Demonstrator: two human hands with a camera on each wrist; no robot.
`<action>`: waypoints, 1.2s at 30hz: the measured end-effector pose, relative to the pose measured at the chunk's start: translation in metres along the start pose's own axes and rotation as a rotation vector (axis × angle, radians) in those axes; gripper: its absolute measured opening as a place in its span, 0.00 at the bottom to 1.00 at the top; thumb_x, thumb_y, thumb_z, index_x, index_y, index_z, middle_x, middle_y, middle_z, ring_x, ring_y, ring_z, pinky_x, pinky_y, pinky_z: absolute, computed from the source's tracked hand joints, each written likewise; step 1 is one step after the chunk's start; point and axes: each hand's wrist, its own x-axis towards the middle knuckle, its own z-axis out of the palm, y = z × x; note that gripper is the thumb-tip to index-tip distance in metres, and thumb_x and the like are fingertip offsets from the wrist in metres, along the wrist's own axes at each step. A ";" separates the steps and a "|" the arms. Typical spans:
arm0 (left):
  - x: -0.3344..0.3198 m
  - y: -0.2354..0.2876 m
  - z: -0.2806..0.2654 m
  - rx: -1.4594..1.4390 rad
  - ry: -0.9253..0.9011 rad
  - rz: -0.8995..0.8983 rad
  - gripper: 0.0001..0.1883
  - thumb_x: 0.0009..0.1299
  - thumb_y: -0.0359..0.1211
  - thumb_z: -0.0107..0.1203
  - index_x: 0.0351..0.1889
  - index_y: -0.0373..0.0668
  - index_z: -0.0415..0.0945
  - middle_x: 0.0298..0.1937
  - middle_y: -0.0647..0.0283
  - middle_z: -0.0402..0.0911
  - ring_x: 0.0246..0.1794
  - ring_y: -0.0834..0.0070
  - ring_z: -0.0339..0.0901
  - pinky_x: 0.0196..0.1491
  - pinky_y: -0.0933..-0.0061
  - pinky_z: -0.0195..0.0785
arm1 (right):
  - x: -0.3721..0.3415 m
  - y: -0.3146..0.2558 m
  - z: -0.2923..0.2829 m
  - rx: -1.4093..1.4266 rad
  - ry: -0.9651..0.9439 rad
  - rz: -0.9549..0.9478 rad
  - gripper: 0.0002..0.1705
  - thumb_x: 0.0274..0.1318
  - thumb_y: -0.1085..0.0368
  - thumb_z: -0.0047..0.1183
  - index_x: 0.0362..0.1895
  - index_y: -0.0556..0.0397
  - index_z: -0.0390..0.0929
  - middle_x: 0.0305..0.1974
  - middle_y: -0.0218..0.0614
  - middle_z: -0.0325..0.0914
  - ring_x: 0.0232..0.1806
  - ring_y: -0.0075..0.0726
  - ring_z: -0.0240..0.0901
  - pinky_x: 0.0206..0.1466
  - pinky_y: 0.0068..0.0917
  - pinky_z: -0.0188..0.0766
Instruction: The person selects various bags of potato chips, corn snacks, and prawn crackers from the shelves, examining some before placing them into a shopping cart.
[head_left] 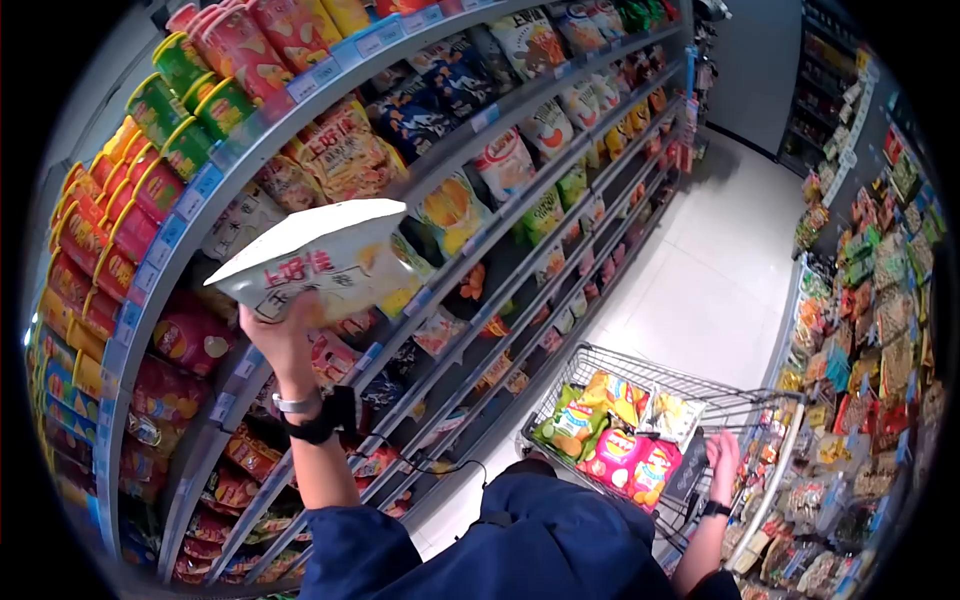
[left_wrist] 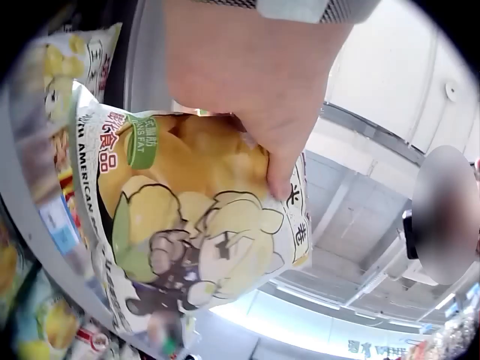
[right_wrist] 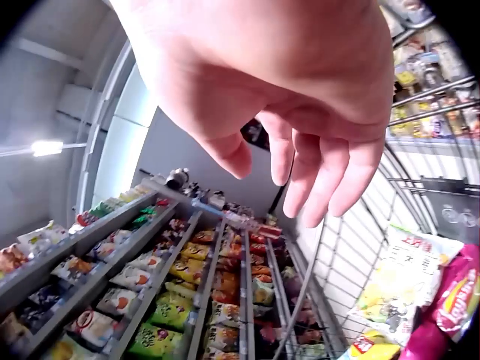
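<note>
My left hand (head_left: 285, 345) grips a white bag of corn snacks (head_left: 335, 275) from below, raised in front of the shelves. In the left wrist view the thumb lies across the bag front (left_wrist: 187, 225), which shows a cartoon figure and yellow puffs. Beside the shopping cart (head_left: 785, 398), my right hand (head_left: 723, 465) hangs with loosely bent fingers and nothing in them. A white snack bag (right_wrist: 401, 281) like the held one lies in the cart below that hand, next to pink chip bags (head_left: 618, 460), a yellow-red bag (head_left: 618, 393) and a green bag (head_left: 567, 425).
Tilted shelves (head_left: 480, 120) full of snack bags run along the left. Chip tubs (head_left: 160, 110) stand stacked at the shelf end. Another shelf of packaged goods (head_left: 850, 350) lines the right side. A pale tiled aisle floor (head_left: 715, 265) stretches ahead between them.
</note>
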 end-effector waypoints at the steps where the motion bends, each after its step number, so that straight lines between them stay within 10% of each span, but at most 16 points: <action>1: -0.015 0.002 0.013 -0.033 -0.014 -0.054 0.20 0.57 0.19 0.63 0.49 0.34 0.75 0.42 0.63 0.83 0.40 0.78 0.79 0.45 0.76 0.73 | -0.009 -0.026 0.026 -0.056 -0.063 -0.037 0.23 0.68 0.56 0.52 0.62 0.51 0.70 0.49 0.34 0.80 0.46 0.25 0.77 0.45 0.17 0.72; 11: -0.213 0.009 0.186 -0.520 -0.551 -0.707 0.20 0.62 0.23 0.67 0.51 0.32 0.75 0.47 0.58 0.84 0.45 0.75 0.81 0.50 0.74 0.75 | -0.089 -0.131 0.197 -0.252 -0.961 -0.288 0.43 0.62 0.67 0.57 0.77 0.50 0.48 0.69 0.45 0.62 0.68 0.36 0.63 0.67 0.33 0.65; 14: -0.257 0.007 0.205 -0.564 -0.724 -0.800 0.19 0.67 0.26 0.64 0.54 0.32 0.72 0.49 0.58 0.82 0.47 0.76 0.80 0.51 0.73 0.74 | -0.081 -0.094 0.208 -0.488 -0.765 -0.300 0.47 0.51 0.52 0.69 0.68 0.60 0.59 0.59 0.51 0.73 0.59 0.42 0.71 0.62 0.37 0.68; 22: -0.285 -0.005 0.192 -0.517 -1.251 -0.755 0.39 0.66 0.35 0.66 0.70 0.37 0.55 0.62 0.53 0.72 0.62 0.70 0.71 0.63 0.68 0.66 | -0.082 -0.075 0.194 -0.077 -0.629 -0.150 0.30 0.55 0.70 0.65 0.61 0.62 0.69 0.52 0.38 0.79 0.53 0.29 0.75 0.59 0.30 0.72; 36: -0.317 -0.072 0.161 -0.379 -1.231 -0.824 0.45 0.66 0.38 0.67 0.74 0.35 0.50 0.65 0.47 0.71 0.67 0.65 0.69 0.66 0.65 0.64 | -0.063 -0.003 0.218 0.008 -0.734 0.143 0.30 0.61 0.65 0.62 0.64 0.61 0.68 0.57 0.37 0.77 0.56 0.28 0.74 0.59 0.28 0.71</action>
